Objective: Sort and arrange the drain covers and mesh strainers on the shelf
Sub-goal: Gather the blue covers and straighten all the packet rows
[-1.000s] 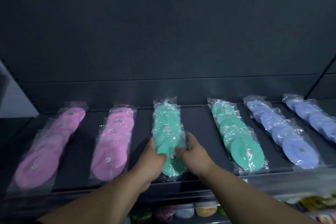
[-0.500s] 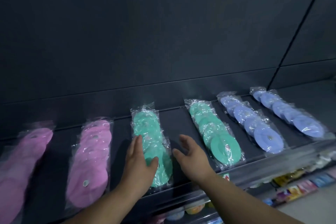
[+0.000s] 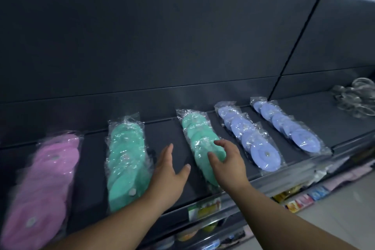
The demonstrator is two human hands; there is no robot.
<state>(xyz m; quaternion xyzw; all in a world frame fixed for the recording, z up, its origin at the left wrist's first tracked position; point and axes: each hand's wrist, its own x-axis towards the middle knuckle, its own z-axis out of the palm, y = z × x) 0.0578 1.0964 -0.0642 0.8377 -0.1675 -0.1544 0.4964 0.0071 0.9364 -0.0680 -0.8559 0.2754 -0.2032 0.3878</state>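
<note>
A person's two hands reach over a dark shelf (image 3: 162, 134) of bagged drain covers. Well out past the left hand's outer edge lie the pink drain covers (image 3: 46, 178). Just beside that same edge are the left green drain covers (image 3: 125, 160), possibly brushed by the wrist.

The left hand (image 3: 168, 176) is flat, with its fingers straight and together and its thumb spread wide. It holds nothing and hovers over bare shelf between the two green rows.

On the thumb side of the left hand, and directly under and ahead of the right hand (image 3: 227, 164), lie the right green drain covers (image 3: 200, 140). Their long axis runs away from the fingertips toward the back panel. The right hand is spread, fingers loosely curved and thumb apart. It covers the row's near end, but whether it touches the plastic cannot be told.

The right hand appears much the nearer to this row, and squaring it up would likely mean closing in from both sides.

Beyond the right hand's outer edge are two rows of blue drain covers (image 3: 263, 154), and far beyond them the mesh strainers (image 3: 357, 97).
</note>
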